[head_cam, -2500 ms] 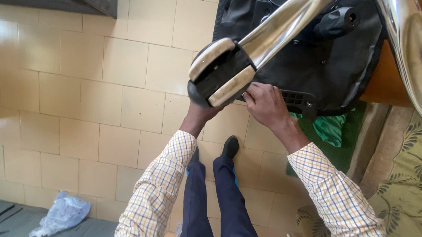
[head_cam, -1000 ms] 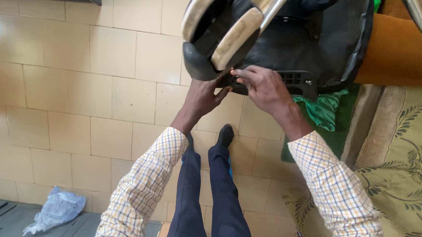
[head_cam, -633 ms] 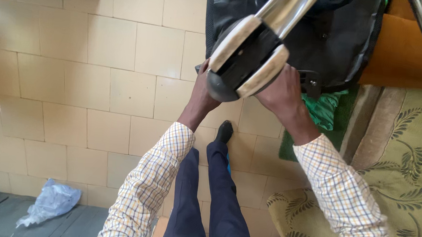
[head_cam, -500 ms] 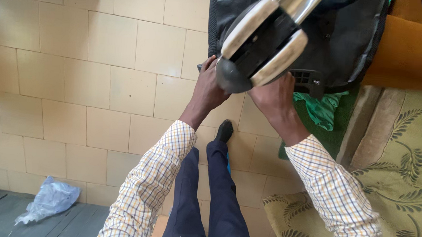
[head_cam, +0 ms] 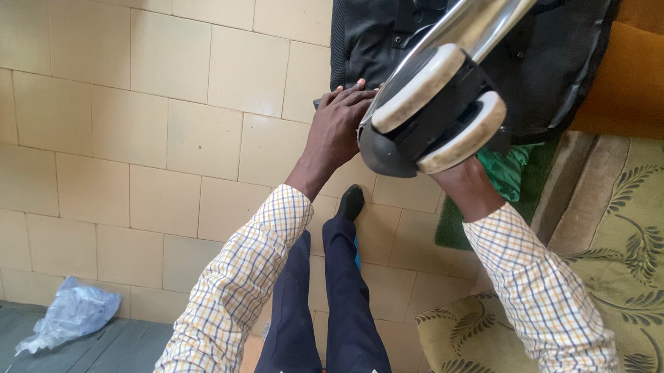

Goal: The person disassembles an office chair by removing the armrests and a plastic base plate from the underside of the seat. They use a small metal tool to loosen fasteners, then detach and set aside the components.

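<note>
upturned black plastic office-chair seat [head_cam: 385, 38] tipped over pale tiled floor [head_cam: 123, 122], underside exposed for reach. left hand [head_cam: 339, 126] spread flat against its edge, steadying. right hand hidden behind twin-wheel caster [head_cam: 434, 112] on chrome leg [head_cam: 477, 20]; grip impossible to tell.

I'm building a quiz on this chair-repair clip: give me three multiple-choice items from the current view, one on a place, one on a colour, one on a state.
1. Where does the crumpled plastic bag lie?
A. lower left floor
B. on the sofa
C. on the chair

2. What colour is the cloth under the chair seat?
A. red
B. green
C. white

3. How much of the right hand shows?
A. all of it
B. mostly hidden behind the caster
C. out of frame

Answers: 1 A, it lies by the grey boards; 2 B, green folds show; 3 B, only the wrist shows.
</note>
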